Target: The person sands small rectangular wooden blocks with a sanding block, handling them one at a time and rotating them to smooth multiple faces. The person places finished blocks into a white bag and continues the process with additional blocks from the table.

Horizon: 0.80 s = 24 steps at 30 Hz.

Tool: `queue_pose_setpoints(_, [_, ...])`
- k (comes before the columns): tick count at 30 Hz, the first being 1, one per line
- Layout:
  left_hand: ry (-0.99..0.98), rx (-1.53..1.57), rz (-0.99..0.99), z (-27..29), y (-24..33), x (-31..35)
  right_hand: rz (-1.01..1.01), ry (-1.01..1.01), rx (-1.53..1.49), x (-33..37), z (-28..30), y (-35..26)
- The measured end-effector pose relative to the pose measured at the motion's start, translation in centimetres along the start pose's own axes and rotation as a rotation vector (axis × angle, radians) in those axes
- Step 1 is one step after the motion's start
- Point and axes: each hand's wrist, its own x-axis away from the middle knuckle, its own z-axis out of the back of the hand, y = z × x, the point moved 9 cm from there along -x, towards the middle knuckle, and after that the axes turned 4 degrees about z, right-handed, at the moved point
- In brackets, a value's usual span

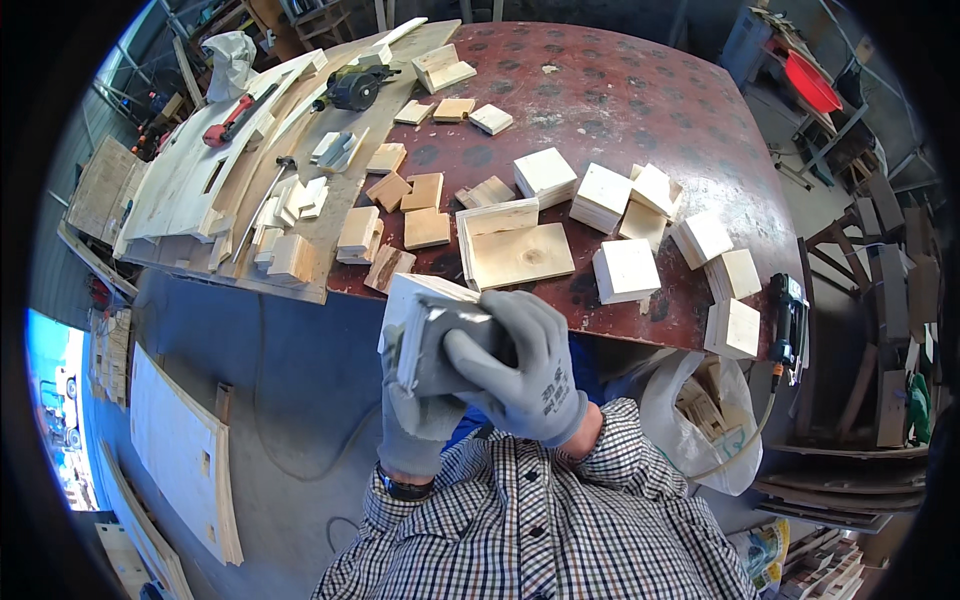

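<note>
Both of my hands wear grey gloves and are close together in front of my chest, by the table's near edge. My right hand (525,370) has its fingers wrapped over a dark grey flat block with a pale worn edge (432,340), which looks like a sanding block. A pale wooden piece (420,286) sticks out just beyond it, in my left hand (418,415), which is closed from below; its fingers are mostly hidden. An open-cornered wooden piece (525,252) lies on the table straight ahead of my hands.
Several pale wooden blocks (626,270) stand on the red table (640,90), with smaller offcuts (427,228) to the left. A nail gun (788,315) with a hose is at the right edge. Power tools (355,88) lie far left. A white sack (690,440) of offcuts stands below.
</note>
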Motion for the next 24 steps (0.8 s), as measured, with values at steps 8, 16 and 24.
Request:
queue_pose_setpoints(8, [-0.133,1.164,0.264,0.9,-2.3,0.0,-0.968,0.29,-0.82,8.1,-1.3,13.4])
queue_pose_setpoints(16, [-0.099,0.652,0.081,0.9,-2.4,1.0,-0.994,-0.012,-1.087,12.5,-5.9,8.6])
queue_pose_setpoints(24, [-0.026,-0.666,-0.437,-1.7,3.5,1.9,-0.837,0.054,-0.798,11.8,-4.5,9.9])
